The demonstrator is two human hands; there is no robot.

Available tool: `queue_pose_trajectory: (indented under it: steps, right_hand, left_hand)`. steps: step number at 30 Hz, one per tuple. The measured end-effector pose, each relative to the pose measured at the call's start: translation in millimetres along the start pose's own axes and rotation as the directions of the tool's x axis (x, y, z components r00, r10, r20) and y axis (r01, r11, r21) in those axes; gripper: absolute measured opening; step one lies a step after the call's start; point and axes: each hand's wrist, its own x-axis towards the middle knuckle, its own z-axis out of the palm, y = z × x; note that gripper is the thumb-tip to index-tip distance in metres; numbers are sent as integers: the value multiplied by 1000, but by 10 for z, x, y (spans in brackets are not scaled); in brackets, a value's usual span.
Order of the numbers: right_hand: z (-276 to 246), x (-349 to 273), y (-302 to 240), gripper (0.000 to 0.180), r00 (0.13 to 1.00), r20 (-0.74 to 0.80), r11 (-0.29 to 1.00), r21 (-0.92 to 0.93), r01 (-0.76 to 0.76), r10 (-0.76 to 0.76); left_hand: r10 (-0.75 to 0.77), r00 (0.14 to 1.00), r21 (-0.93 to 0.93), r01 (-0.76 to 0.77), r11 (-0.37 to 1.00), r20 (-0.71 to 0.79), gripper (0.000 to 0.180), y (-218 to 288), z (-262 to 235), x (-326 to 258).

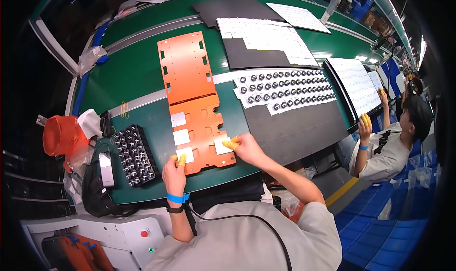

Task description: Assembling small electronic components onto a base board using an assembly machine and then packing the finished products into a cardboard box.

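An orange fixture plate with cut-outs lies on the green bench before me. My left hand, with yellow finger covers, has thumb and finger closed at the near corner of a white square plate on the fixture's left side. Opposite it, my right hand pinches the outer edge of another white square plate, also over the fixture. Two more white squares sit further up the left side, a plain one and a dotted one. The undersides of the held plates are hidden.
To the left stands a black tray of round metallic parts, beside an orange bag. On the right, a dark board carries rows of black round parts on white squares. Further right a co-worker handles a white-covered board.
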Motion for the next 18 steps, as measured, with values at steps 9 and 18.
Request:
queue_pose_trajectory:
  steps: [9, 18]
  right_hand:
    - [-805, 62, -12, 26, 928, -295, 947, -289, 140, -227]
    - [-1292, -184, 768, 38, 853, -270, 776, -591, 220, -447]
  left_hand:
    - [15, 1000, 52, -14, 999, -2, 30, -85, -1, -2]
    - [-29, 999, 15, 29, 999, 37, 30, -6, -60, 19]
